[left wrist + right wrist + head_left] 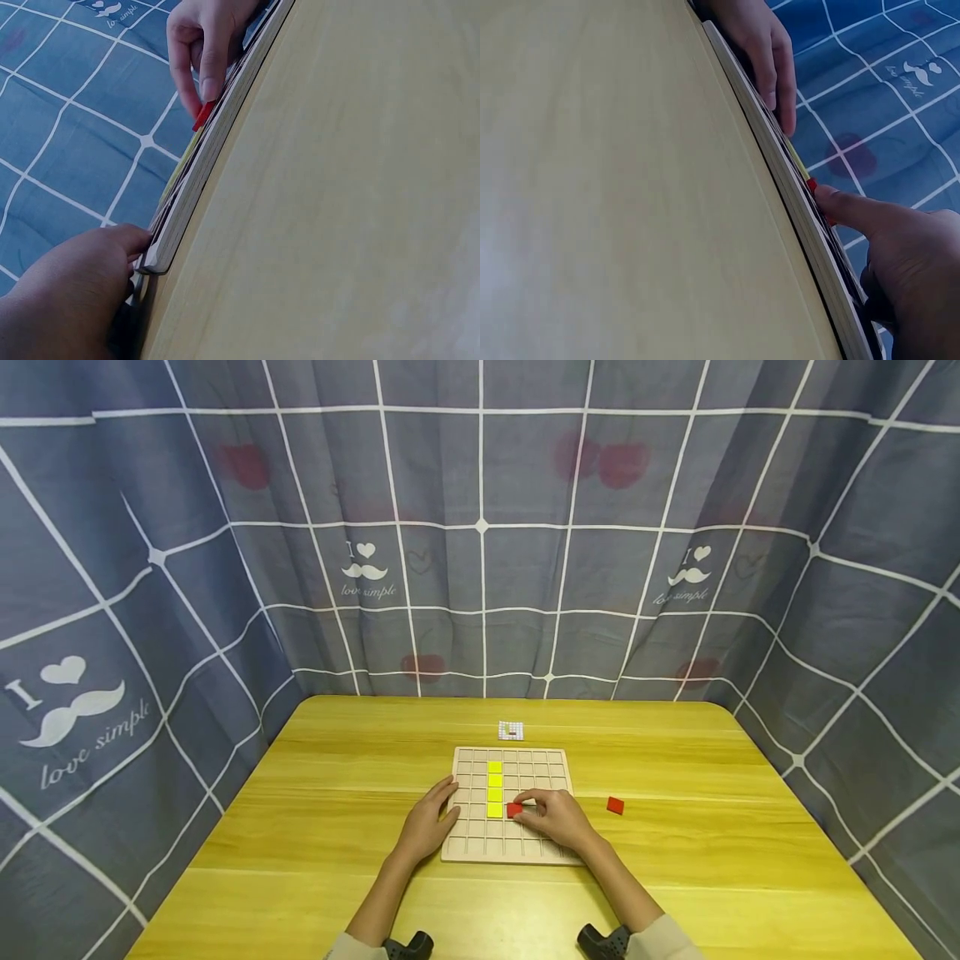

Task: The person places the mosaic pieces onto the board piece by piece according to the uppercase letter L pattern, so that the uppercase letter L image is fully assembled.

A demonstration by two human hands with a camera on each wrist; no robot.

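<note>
A square wooden grid board lies on the table, with a column of several yellow tiles set in its cells left of centre. My right hand pinches a red square tile between thumb and fingers, just right of the lowest yellow tile. In the left wrist view this red tile is tilted, one edge close over the board. My left hand rests against the board's left edge, its fingers fairly straight along the rim and its thumb at the side.
A second red tile lies on the wooden table to the right of the board. Beyond the board's far edge is a small card printed with a grid and coloured cells. A checked curtain surrounds the table's back and sides.
</note>
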